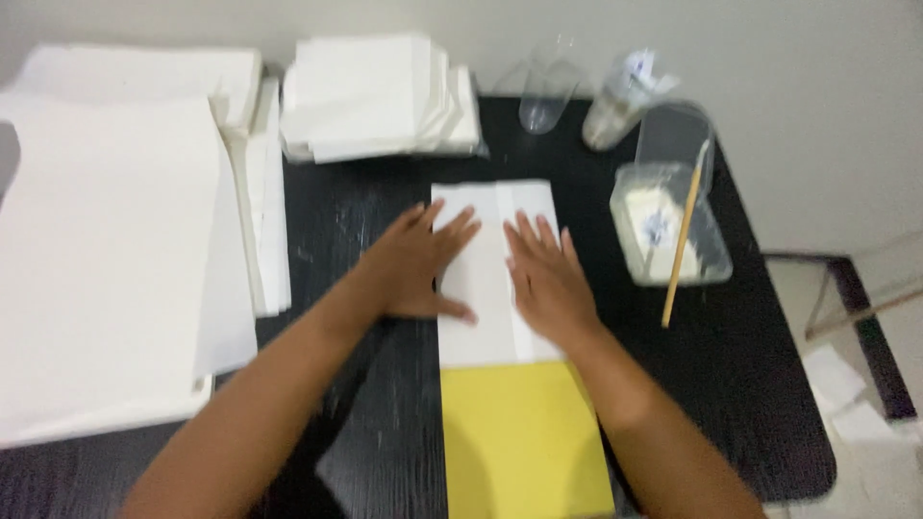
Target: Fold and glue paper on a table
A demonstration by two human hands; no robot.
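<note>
A folded white paper sheet [490, 207] lies upright on the black table [750, 384], its lower end over a yellow sheet [519, 442]. My left hand [418, 264] lies flat with spread fingers on the paper's left edge. My right hand [546, 274] presses flat on the paper's right half, fingers pointing away from me. Neither hand grips anything. The picture is blurred by motion.
Large white paper sheets [106, 259] cover the table's left side. A stack of folded white papers [375, 96] sits at the back. A clear plastic cup [543, 96], a small bottle [615, 101] and a clear box [668, 226] with a wooden stick [685, 240] stand at the right.
</note>
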